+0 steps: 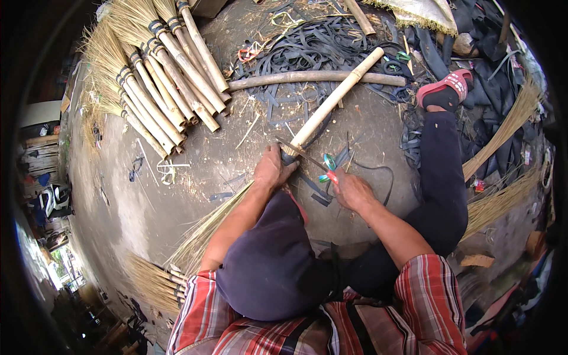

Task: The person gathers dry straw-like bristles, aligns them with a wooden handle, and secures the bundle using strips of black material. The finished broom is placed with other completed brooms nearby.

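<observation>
A broom lies slantwise between my legs, its pale bamboo handle (334, 103) pointing away to the right. Its long straw bristles (210, 228) run back under my left forearm. My left hand (272, 168) is closed round the dark-bound neck where straw meets bamboo. In my right hand (353, 190) is a knife (310, 158), held by a red handle with green and blue strips around it. The blade crosses the broom just above the binding, close to my left fingers. Whether its edge touches the straw ends, I cannot tell.
Several bound brooms (171, 71) are heaped at the far left. A long bamboo pole (313, 77) lies beyond the handle, by a tangle of black rubber strips (319, 47). More straw (503, 139) lies at the right, past my outstretched leg and red clog (444, 86).
</observation>
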Action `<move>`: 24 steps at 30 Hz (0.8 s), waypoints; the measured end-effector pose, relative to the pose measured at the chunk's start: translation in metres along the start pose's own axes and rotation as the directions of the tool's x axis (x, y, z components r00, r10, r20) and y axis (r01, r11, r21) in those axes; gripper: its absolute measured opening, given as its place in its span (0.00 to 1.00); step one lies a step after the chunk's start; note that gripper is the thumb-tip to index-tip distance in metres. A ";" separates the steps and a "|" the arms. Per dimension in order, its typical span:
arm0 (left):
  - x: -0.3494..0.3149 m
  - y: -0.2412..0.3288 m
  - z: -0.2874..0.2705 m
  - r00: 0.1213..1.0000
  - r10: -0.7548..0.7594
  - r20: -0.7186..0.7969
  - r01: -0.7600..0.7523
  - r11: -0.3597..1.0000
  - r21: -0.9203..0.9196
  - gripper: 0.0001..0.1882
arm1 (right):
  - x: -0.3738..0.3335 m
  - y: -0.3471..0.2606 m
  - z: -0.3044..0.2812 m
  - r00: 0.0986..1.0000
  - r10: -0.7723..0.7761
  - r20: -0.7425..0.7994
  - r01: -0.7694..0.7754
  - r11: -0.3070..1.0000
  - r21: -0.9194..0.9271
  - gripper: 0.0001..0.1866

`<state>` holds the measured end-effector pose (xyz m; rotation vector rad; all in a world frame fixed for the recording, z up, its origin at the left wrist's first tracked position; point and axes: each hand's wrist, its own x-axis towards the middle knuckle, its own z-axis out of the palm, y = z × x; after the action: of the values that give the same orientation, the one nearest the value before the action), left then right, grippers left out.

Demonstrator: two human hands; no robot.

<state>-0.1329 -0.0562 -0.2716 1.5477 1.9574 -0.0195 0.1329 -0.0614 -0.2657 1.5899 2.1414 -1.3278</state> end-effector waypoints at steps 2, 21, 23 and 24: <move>0.001 0.000 -0.002 1.000 0.016 0.024 -0.015 0.999 -0.030 0.41 | 0.000 0.002 -0.001 0.977 0.014 -0.211 -0.018 1.000 -0.018 0.19; 0.000 0.009 0.012 0.993 -0.084 -0.077 0.088 0.995 0.045 0.39 | 0.003 0.001 0.002 1.000 0.003 -0.001 -0.003 1.000 0.008 0.18; -0.003 0.006 0.008 0.997 -0.042 -0.057 0.046 0.997 0.056 0.38 | 0.003 0.003 0.003 0.995 -0.042 0.094 0.045 0.999 -0.024 0.17; -0.003 0.005 0.005 0.999 -0.004 -0.049 0.007 0.998 0.067 0.37 | 0.003 0.004 0.003 0.999 -0.036 -0.041 0.035 0.999 -0.015 0.17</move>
<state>-0.1263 -0.0591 -0.2721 1.5997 2.0183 -0.0508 0.1338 -0.0612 -0.2719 1.5946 2.2077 -1.2982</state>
